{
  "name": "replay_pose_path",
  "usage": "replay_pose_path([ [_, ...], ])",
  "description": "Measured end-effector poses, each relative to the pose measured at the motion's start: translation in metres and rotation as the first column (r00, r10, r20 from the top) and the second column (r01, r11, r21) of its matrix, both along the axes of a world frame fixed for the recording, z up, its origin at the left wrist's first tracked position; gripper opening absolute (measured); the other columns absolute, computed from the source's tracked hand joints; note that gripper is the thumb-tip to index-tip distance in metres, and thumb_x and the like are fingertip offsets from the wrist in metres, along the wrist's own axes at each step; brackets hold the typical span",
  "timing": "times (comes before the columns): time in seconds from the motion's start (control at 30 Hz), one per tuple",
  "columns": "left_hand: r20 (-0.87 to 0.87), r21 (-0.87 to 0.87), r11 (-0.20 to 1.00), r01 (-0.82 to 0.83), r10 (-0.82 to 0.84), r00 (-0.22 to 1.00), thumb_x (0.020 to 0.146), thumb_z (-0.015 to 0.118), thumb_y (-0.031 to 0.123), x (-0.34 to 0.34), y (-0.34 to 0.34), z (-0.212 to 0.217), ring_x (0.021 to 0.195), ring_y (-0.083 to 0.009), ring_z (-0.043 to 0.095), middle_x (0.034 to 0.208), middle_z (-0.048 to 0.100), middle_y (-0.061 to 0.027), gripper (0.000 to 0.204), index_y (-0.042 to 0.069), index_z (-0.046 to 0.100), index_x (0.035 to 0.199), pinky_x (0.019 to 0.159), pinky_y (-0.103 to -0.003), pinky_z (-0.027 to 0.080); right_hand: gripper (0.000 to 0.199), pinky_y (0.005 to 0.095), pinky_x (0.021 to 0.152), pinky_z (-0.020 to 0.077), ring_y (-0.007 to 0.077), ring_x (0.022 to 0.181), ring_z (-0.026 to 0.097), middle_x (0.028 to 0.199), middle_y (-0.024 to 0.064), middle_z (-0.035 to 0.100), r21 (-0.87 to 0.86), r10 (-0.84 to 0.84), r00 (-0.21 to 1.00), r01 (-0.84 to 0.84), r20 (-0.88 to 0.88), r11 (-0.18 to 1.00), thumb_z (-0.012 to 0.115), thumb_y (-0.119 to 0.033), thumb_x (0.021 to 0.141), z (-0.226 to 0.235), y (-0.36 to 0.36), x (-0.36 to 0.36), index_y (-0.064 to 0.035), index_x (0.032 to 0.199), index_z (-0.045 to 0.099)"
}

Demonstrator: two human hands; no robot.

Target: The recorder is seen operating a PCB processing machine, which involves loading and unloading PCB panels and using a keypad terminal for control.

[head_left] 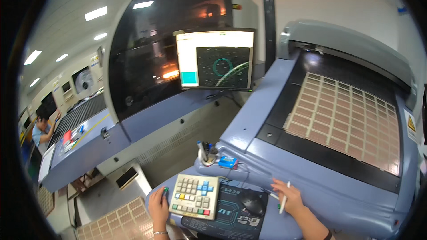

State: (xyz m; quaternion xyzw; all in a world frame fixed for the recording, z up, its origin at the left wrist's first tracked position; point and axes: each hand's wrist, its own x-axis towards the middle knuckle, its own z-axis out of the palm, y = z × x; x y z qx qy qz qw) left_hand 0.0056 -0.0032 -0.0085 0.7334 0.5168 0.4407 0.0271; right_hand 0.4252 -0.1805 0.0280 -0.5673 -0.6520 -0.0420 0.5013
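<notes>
left hand (158, 204) by keypad (192, 199) edge | right hand (292, 198): white stick (283, 204) | mouse (252, 202) apart

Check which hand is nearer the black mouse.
Right. The right hand is just to the right of the black mouse; the left hand is farther off, left of the cream keypad.

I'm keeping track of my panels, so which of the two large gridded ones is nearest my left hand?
The lower-left panel, just left of your left hand. The other panel lies on the machine bed, beyond your right hand.
</notes>
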Motion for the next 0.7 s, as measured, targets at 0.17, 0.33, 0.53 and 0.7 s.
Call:
replay_pose_path([
  [0.17, 0.031, -0.041, 0.999, 0.017, -0.016, 0.999, 0.088, 0.059, 0.001, -0.002, 0.004, -0.005, 0.112, -0.0352, 0.060, 0.115, 0.067, -0.0164, 0.036, 0.006, 0.067, 0.122, 0.097, -0.041, 0.046, 0.042, 0.0357, 0.083, 0.0592, 0.0270, 0.096, 0.071, 0.126, 0.0115, 0.068, -0.042, 0.008, 1.000, -0.008, -0.006, 0.999, 0.062, 0.010, 0.080, 0.000, -0.002, 0.001, -0.0087, 0.118, 0.069],
  [0.33, -0.140, -0.072, 0.997, -0.017, 0.007, 0.990, 0.089, 0.057, 0.003, -0.003, 0.009, -0.007, 0.119, -0.0402, 0.056, 0.112, 0.069, -0.0154, 0.033, 0.004, 0.069, 0.119, 0.103, -0.047, 0.043, 0.043, 0.0345, 0.084, 0.0589, 0.0275, 0.099, 0.070, 0.128, 0.0096, 0.067, -0.029, 0.012, 1.000, -0.011, 0.022, 1.000, 0.065, 0.008, 0.080, 0.001, -0.002, 0.000, -0.0097, 0.119, 0.069],
  [0.53, -0.250, -0.057, 0.998, 0.039, -0.052, 0.967, 0.089, 0.057, 0.005, -0.007, 0.011, -0.003, 0.119, -0.0413, 0.056, 0.113, 0.068, -0.0164, 0.031, 0.004, 0.069, 0.117, 0.103, -0.048, 0.042, 0.044, 0.0344, 0.080, 0.0584, 0.0274, 0.093, 0.069, 0.131, 0.0086, 0.066, -0.012, 0.000, 0.996, 0.001, 0.085, 1.000, 0.065, 0.007, 0.078, 0.003, -0.003, 0.001, -0.0094, 0.119, 0.068],
  [0.7, -0.184, -0.042, 0.999, 0.018, -0.026, 0.983, 0.089, 0.058, 0.005, -0.007, 0.008, -0.006, 0.122, -0.0395, 0.055, 0.119, 0.067, -0.0163, 0.033, 0.005, 0.069, 0.120, 0.105, -0.046, 0.041, 0.045, 0.0343, 0.078, 0.0579, 0.0272, 0.091, 0.069, 0.132, 0.0081, 0.065, -0.017, 0.007, 0.996, -0.006, 0.087, 1.000, 0.065, 0.008, 0.077, 0.000, -0.002, 0.002, -0.0095, 0.118, 0.068],
])
